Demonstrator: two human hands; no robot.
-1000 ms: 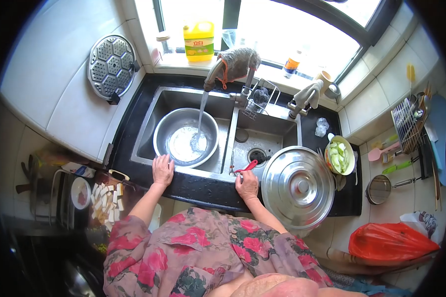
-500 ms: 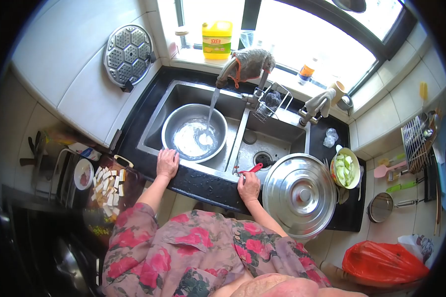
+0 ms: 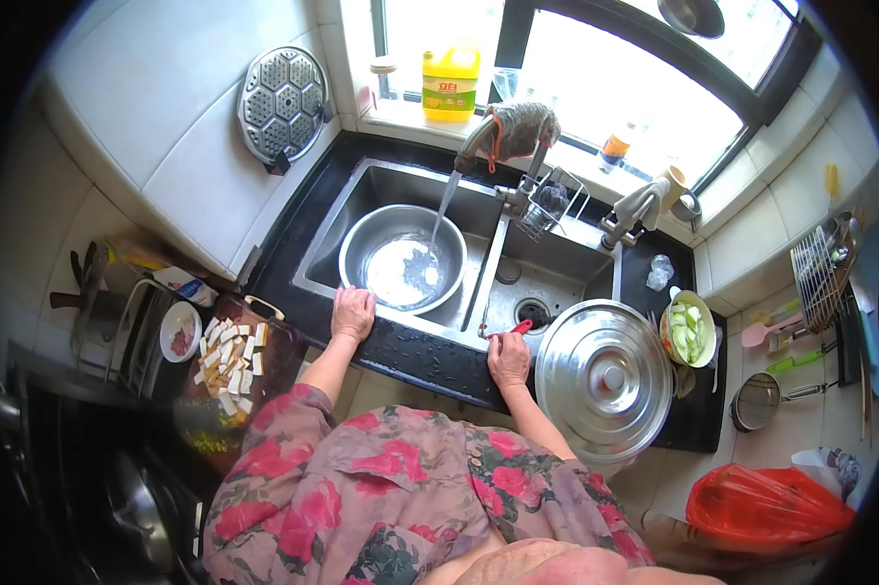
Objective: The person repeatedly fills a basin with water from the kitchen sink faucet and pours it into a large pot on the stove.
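My left hand (image 3: 353, 314) rests on the front edge of the sink (image 3: 315, 285), its fingers lying over the rim beside a metal basin (image 3: 350, 261). Water runs from the tap (image 3: 471, 146) into that basin, which stands in the left bowl of the sink. My right hand (image 3: 509, 360) is at the counter edge in front of the right bowl. Its curled fingers cover the middle of a small red-handled tool (image 3: 524, 326), whose red end sticks out beyond them; the tool's exact kind is hidden. Close by on the right lies a large metal lid (image 3: 581, 395).
A bowl of sliced green vegetable (image 3: 688, 331) stands right of the lid. On the left, a cutting board (image 3: 282, 356) holds white pieces (image 3: 230, 356), near a small plate of meat (image 3: 180, 331). A yellow jug (image 3: 449, 86) stands on the windowsill. A red bag (image 3: 766, 504) is at lower right.
The view has shifted slightly, so the scene sits a little farther right. My right fingers cover more of the red-handled tool. My left hand stays on the edge, and water keeps running.
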